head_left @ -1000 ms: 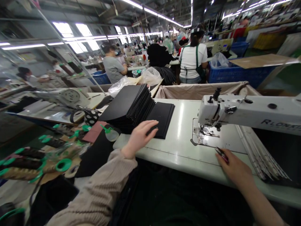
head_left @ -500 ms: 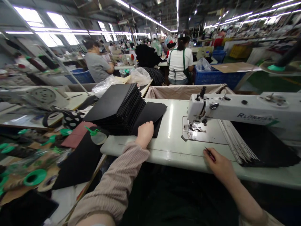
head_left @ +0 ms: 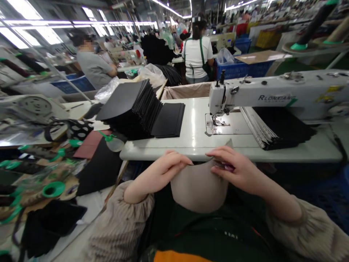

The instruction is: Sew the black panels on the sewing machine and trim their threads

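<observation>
Panel [head_left: 200, 191], grey-beige and bowed, held in front of the sewing machine [head_left: 272, 91] — left hand [head_left: 169, 168] and right hand [head_left: 241, 165] gripping its upper edge at either side, presumably for even control.

This is a sewing workshop, factory-sized. A white sewing machine [head_left: 280, 89] stands on the table [head_left: 200, 127] beside a tall stack of black pieces [head_left: 124, 100]. Thread spools [head_left: 45, 193] crowd the lower left. Beyond, co-workers [head_left: 197, 56] occupy further machine stations among blue crates [head_left: 242, 71], under long strip lights [head_left: 166, 7].
</observation>
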`<state>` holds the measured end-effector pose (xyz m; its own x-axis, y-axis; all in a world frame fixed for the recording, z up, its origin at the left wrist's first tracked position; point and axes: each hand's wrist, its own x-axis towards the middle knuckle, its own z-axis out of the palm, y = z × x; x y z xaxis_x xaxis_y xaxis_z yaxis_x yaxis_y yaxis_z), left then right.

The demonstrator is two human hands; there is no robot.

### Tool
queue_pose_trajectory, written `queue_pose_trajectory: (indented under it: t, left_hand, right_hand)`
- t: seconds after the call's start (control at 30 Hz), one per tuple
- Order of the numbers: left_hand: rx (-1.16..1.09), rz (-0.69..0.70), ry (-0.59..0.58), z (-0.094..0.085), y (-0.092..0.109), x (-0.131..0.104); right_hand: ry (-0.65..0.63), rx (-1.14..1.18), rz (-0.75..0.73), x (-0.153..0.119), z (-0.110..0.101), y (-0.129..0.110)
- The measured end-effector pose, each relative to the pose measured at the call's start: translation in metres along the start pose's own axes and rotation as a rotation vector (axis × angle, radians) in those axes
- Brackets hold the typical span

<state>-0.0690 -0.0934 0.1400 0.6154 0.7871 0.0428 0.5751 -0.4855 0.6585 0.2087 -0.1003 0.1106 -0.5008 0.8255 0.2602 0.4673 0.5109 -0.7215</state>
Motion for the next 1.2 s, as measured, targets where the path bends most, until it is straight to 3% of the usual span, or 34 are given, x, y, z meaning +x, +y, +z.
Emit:
queue_pose_trajectory:
  t: [0.17,0.3,0.43,0.5,0.63,0.73,1.0,1.1,1.2]
  left_hand:
    - [-0.066,0.005,-0.060,0.044,0.005,0.007]
    - [-0.240,-0.075,-0.069,0.075,0.014,0.015]
    - [-0.456,-0.165,-0.082,0.094,0.019,0.022]
    - [-0.481,-0.171,-0.088,0.099,0.019,0.024]
    - [-0.480,-0.163,-0.099,0.103,0.018,0.027]
    - [-0.497,-0.161,-0.113,0.104,0.017,0.028]
    - [-0.510,-0.172,-0.135,0.106,0.016,0.030]
    - [-0.502,-0.175,-0.156,0.106,0.016,0.031]
    - [-0.503,-0.174,-0.157,0.105,0.017,0.033]
  right_hand:
    - [0.010,0.049,0.252,-0.040,0.004,0.002]
    - [0.069,-0.009,0.296,-0.063,0.011,0.004]
    - [0.347,-0.274,0.309,-0.081,0.022,-0.001]
    - [0.394,-0.396,0.332,-0.088,0.029,-0.008]
    - [0.221,-0.448,0.355,-0.092,0.044,-0.017]
    - [0.180,-0.456,0.339,-0.090,0.052,-0.017]
    - [0.127,-0.455,0.348,-0.085,0.055,-0.011]
    - [0.173,-0.358,0.373,-0.086,0.061,-0.006]
    - [0.236,-0.036,0.446,-0.086,0.071,-0.001]
